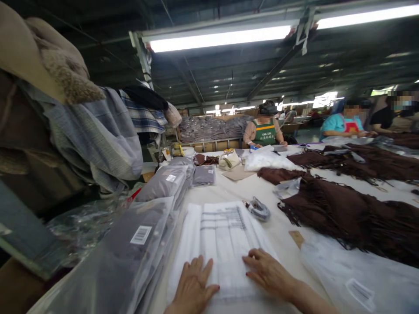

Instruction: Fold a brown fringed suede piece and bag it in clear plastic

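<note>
A stack of white, translucent sheets or bags (225, 244) with dark printed lines near its far edge lies flat on the pale table before me. My left hand (194, 285) rests on its near left part, fingers spread and holding nothing. On the near right part lies my right hand (270, 272), its fingers apart and nothing in them. Just beyond the stack's far right corner is a grey coiled tape or cord (258, 209). Bagged grey items with barcode labels (121, 257) are piled along the left side.
Dark brown fringed fabric (353, 209) covers much of the right side. A clear labelled bag (360, 279) lies at the near right. Clothes (98, 131) hang at the left. Several people work beyond the table, one in a green apron (266, 133).
</note>
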A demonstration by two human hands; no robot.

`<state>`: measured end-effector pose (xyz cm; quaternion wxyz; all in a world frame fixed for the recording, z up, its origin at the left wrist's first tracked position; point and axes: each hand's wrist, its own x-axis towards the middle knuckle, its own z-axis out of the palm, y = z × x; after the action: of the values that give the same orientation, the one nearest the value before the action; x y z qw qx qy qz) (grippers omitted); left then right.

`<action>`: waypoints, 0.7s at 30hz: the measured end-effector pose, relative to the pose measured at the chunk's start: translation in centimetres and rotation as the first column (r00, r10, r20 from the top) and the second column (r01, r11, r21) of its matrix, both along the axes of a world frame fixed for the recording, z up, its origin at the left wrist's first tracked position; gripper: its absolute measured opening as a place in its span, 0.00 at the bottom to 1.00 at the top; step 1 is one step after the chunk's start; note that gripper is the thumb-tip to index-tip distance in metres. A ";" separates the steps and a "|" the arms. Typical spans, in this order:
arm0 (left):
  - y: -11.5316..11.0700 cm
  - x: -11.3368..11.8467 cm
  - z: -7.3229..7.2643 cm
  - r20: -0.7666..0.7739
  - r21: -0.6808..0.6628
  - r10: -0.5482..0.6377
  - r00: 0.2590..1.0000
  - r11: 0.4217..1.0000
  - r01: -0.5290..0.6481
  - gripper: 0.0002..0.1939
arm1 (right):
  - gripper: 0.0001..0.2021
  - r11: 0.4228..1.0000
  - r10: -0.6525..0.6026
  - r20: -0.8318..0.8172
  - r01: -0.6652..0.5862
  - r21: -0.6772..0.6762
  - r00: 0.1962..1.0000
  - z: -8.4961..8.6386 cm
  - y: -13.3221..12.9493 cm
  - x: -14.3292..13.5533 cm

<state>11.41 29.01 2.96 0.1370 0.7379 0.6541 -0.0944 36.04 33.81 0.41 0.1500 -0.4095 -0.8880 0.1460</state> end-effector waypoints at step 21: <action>1.9 -0.7 -3.6 -0.143 0.420 -0.131 0.981 0.890 0.180 0.12 | 0.12 0.975 -0.190 -0.203 0.162 -0.150 0.961 0.5 1.5 0.7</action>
<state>10.74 30.86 -0.67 -0.0738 0.7936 0.6039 0.0010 36.73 35.31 0.87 0.2305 -0.4778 -0.8147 0.2342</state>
